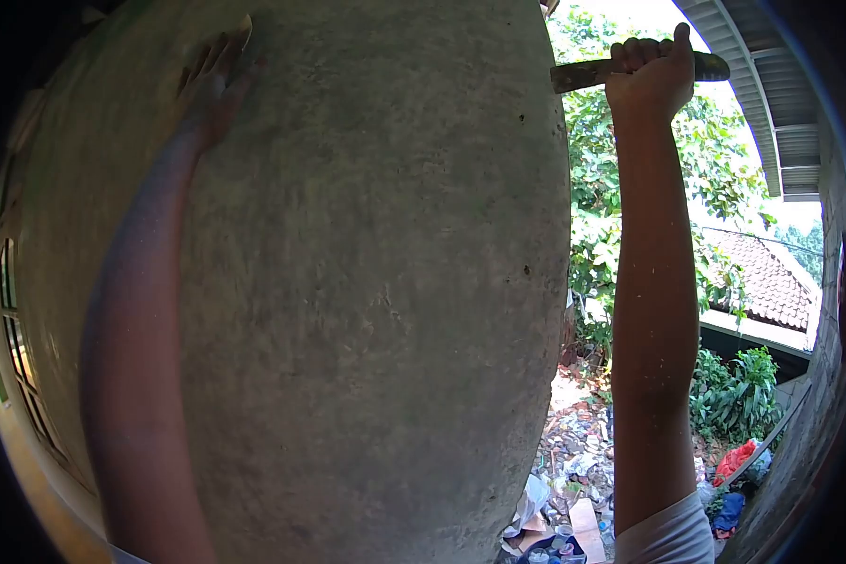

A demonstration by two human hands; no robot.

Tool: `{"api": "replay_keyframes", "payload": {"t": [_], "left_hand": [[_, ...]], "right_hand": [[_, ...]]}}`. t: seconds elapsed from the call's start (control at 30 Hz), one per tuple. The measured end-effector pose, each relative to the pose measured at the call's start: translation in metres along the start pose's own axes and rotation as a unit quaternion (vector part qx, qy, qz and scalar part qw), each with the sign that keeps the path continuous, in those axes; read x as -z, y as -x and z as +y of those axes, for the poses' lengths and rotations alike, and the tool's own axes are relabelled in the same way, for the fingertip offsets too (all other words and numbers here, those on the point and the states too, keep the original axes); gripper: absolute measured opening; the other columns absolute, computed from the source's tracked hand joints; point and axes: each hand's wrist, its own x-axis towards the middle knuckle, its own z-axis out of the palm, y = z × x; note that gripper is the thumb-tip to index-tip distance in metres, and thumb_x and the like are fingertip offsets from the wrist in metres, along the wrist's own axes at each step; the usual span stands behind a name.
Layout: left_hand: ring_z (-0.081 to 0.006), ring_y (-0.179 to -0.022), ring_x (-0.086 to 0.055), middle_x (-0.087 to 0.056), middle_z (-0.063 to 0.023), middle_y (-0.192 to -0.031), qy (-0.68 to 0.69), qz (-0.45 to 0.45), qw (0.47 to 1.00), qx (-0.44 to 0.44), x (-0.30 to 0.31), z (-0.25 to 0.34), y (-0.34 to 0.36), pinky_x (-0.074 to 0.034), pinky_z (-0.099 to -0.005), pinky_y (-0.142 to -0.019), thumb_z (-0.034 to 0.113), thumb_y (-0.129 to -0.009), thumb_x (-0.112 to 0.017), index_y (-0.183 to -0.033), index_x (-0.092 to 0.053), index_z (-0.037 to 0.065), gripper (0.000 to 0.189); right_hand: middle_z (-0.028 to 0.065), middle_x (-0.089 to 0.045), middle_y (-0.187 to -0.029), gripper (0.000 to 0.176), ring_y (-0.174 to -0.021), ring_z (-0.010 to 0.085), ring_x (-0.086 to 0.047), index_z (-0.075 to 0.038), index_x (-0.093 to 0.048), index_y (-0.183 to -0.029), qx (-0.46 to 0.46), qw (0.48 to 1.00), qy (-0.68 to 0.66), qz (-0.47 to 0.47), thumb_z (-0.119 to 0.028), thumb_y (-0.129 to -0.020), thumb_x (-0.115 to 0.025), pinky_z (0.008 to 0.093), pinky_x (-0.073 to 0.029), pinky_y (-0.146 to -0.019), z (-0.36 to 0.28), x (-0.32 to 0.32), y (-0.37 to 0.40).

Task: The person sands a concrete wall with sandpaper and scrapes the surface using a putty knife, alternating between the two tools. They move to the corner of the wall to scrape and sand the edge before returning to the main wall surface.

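Observation:
High on the grey plastered wall, my left hand reaches up with its fingers pointing upward. A thin piece with a pale curved edge shows beside the fingertips, and the hand seems to press it to the wall; its kind cannot be made out in the shade. My right hand is raised at the wall's right edge. Its fingers wrap round a dark, stick-like piece, with the thumb up. This piece lies nearly level, and its left end meets the wall's edge in view.
Right of the wall are leafy trees, a corrugated roof edge and a tiled roof. Litter covers the ground below, with a red plastic bag. A rough side wall rises at far right, a window at far left.

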Motion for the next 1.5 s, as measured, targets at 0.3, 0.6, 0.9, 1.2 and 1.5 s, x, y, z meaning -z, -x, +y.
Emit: {"api": "replay_keyframes", "payload": {"t": [0.3, 0.6, 0.9, 1.2, 1.5], "left_hand": [[-0.0293, -0.144, -0.017, -0.022, -0.0087, -0.156, -0.032, -0.043, 0.998, 0.032, 0.005, 0.008, -0.011, -0.015, -0.0431, -0.116, 0.071, -0.087, -0.034, -0.149, -0.027, 0.017, 0.083], [-0.0369, -0.138, -0.030, -0.025, -0.0217, -0.151, -0.051, -0.074, 0.996, 0.021, -0.001, 0.190, -0.002, -0.026, -0.0478, -0.112, 0.068, -0.089, -0.038, -0.146, -0.026, 0.002, 0.089], [-0.0366, -0.138, -0.024, -0.030, -0.0182, -0.143, 0.114, -0.160, 0.959, -0.206, 0.066, 0.336, 0.168, -0.020, -0.0601, -0.111, 0.062, -0.084, -0.052, -0.134, -0.041, 0.004, 0.078], [-0.0366, -0.139, -0.023, -0.027, -0.0145, -0.149, 0.162, -0.350, 0.839, -0.383, 0.154, 0.260, 0.355, -0.022, -0.0610, -0.110, 0.058, -0.080, -0.059, -0.136, -0.042, 0.010, 0.075], [-0.0409, -0.140, -0.021, -0.020, -0.0182, -0.152, 0.148, -0.345, 0.927, -0.024, 0.169, 0.193, 0.332, -0.024, -0.0631, -0.108, 0.051, -0.084, -0.060, -0.144, -0.032, 0.009, 0.079]], "right_hand": [[-0.0066, -0.030, -0.047, 0.040, -0.035, 0.0090, -0.030, -0.019, -0.039, -0.065, 0.027, 0.996, 0.061, -0.063, -0.040, -0.093, -0.059, 0.0247, -0.026, -0.034, 0.018, 0.006, -0.012], [-0.0050, -0.032, -0.046, 0.030, -0.035, 0.0097, -0.033, -0.017, -0.046, -0.073, 0.101, 0.981, 0.119, -0.112, -0.035, -0.091, -0.062, 0.0257, -0.027, -0.033, -0.032, -0.009, -0.016], [-0.0047, -0.034, -0.046, 0.039, -0.037, 0.0088, -0.032, -0.019, -0.042, -0.059, 0.136, 0.952, 0.124, -0.243, -0.031, -0.091, -0.060, 0.0252, -0.026, -0.035, -0.057, -0.041, -0.001], [-0.0062, -0.035, -0.051, 0.028, -0.039, 0.0103, -0.031, -0.013, -0.046, -0.080, 0.079, 0.865, 0.331, -0.368, -0.036, -0.092, -0.057, 0.0275, -0.030, -0.037, -0.148, 0.014, 0.093], [0.0012, -0.041, -0.059, 0.035, -0.047, 0.0116, -0.035, -0.010, -0.042, -0.080, -0.263, 0.922, 0.207, -0.193, -0.035, -0.091, -0.064, 0.0278, -0.028, -0.044, -0.232, 0.169, 0.297]]}}
